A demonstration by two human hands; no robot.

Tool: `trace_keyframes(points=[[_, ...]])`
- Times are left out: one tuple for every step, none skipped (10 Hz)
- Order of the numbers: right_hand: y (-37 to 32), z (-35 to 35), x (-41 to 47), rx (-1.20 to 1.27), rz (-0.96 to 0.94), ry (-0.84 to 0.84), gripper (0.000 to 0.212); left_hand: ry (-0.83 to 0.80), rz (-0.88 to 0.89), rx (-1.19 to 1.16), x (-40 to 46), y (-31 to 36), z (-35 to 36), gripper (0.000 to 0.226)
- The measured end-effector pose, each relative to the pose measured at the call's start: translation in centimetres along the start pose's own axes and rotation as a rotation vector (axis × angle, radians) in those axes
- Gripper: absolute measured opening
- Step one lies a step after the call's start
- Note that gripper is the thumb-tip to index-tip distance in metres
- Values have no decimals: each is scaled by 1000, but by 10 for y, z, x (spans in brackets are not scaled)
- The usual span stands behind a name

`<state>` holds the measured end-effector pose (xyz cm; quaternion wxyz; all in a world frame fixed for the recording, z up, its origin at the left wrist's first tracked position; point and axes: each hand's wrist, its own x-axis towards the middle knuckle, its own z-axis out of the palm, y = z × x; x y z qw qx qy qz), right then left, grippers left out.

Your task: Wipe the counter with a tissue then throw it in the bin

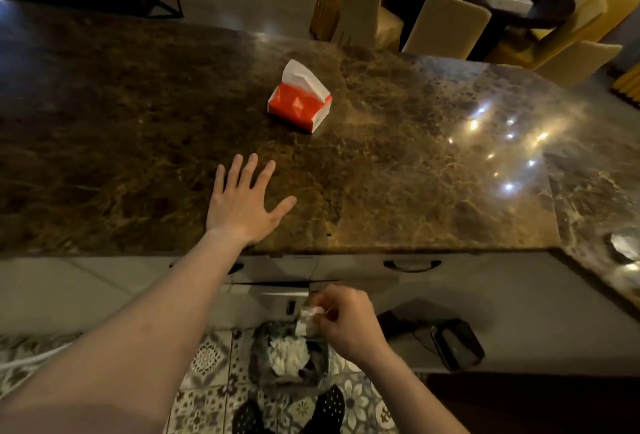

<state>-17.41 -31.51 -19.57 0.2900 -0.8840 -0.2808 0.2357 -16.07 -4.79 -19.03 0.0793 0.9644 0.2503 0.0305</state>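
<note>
Dark marbled counter (398,163) fills the upper half of the view, its front edge running left to right above pale cabinet fronts with a black handle (412,265). On it stands a red tissue pack (298,105), long axis running from near right to far left, a white sheet sticking upright from its top. Wide bare stone lies on every side of the pack; lamp reflections glint to the right, where the counter turns a corner toward the viewer.

Left hand (244,201) lies flat on the counter near the front edge, palm down, fingers spread and pointing away toward the pack, holding nothing and well apart from it.

Right hand (346,321) is below the counter edge, closed around a crumpled tissue (308,321) pinched between thumb and fingers. The wad hangs down from the grip, its long axis roughly vertical, directly over the bin (289,357), which stands on patterned floor tiles just before the cabinet and already holds white crumpled paper. Whether the wad touches the bin rim cannot be told.
</note>
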Motion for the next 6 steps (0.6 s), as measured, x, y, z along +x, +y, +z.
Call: trace_keyframes(points=[[14, 21, -5, -94, 26, -36, 17, -12, 12, 9, 0, 2, -5, 92], [25, 37, -9, -131, 39, -60, 19, -19, 11, 12, 0, 4, -7, 90], [29, 44, -8, -155, 82, -146, 28, -19, 10, -4, 0, 4, -10, 90], [27, 43, -5, -225, 71, -263, 42, -12, 6, -4, 0, 3, -8, 91], [13, 24, -1, -272, 13, -216, 21, -17, 5, 1, 3, 5, -12, 91], [-7, -6, 2, -264, -117, -25, 26, -4, 13, 10, 1, 5, -9, 90]])
